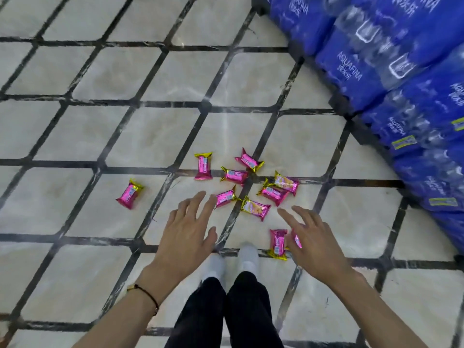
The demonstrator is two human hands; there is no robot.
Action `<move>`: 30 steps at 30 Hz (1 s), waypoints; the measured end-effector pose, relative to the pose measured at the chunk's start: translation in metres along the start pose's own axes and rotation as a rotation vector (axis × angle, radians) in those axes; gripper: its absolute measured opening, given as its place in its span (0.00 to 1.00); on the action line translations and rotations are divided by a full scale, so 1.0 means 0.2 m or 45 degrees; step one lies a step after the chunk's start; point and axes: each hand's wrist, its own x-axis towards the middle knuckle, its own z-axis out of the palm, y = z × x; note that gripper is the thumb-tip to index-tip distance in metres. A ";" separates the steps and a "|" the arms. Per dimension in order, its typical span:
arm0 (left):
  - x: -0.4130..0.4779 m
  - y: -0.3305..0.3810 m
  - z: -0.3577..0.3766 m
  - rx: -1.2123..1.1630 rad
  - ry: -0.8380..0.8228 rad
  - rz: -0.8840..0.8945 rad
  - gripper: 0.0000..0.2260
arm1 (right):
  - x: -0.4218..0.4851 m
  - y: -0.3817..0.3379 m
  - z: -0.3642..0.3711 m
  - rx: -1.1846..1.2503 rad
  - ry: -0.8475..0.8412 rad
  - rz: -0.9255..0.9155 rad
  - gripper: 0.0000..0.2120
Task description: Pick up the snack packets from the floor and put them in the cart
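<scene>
Several pink snack packets with gold ends lie scattered on the tiled floor. One packet lies apart at the left, a cluster sits in the middle, and one packet lies near my feet. My left hand hovers open, fingers spread, just short of a packet. My right hand is open too, reaching over the floor and partly covering another packet. Neither hand holds anything. No cart is in view.
Stacked blue shrink-wrapped packs of water bottles fill the upper right and run down the right edge. My white shoes and dark trousers stand at the bottom centre. The floor has pale tiles with dark borders.
</scene>
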 end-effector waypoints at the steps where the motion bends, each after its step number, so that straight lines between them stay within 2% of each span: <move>1: 0.09 -0.05 0.14 0.007 -0.017 0.030 0.29 | 0.09 0.06 0.13 0.004 -0.020 -0.009 0.28; 8: 0.73 -0.45 1.24 0.185 -0.048 0.201 0.34 | 0.73 0.38 1.10 0.038 -0.045 0.019 0.32; 12: 1.01 -0.64 1.80 0.301 -0.113 0.231 0.39 | 1.06 0.48 1.63 -0.092 -0.061 -0.050 0.39; 15: 1.15 -0.73 2.10 0.392 -0.184 0.294 0.42 | 1.26 0.54 1.93 -0.262 -0.077 -0.036 0.47; 17: 1.23 -0.79 2.27 0.439 -0.222 0.330 0.42 | 1.36 0.56 2.08 -0.339 -0.111 -0.023 0.49; 23: 1.36 -0.86 2.48 0.464 -0.170 0.377 0.37 | 1.47 0.57 2.25 -0.419 -0.114 0.027 0.44; 30: 1.22 -0.78 2.20 0.301 -0.106 0.178 0.34 | 1.32 0.50 1.95 -0.206 0.029 0.237 0.33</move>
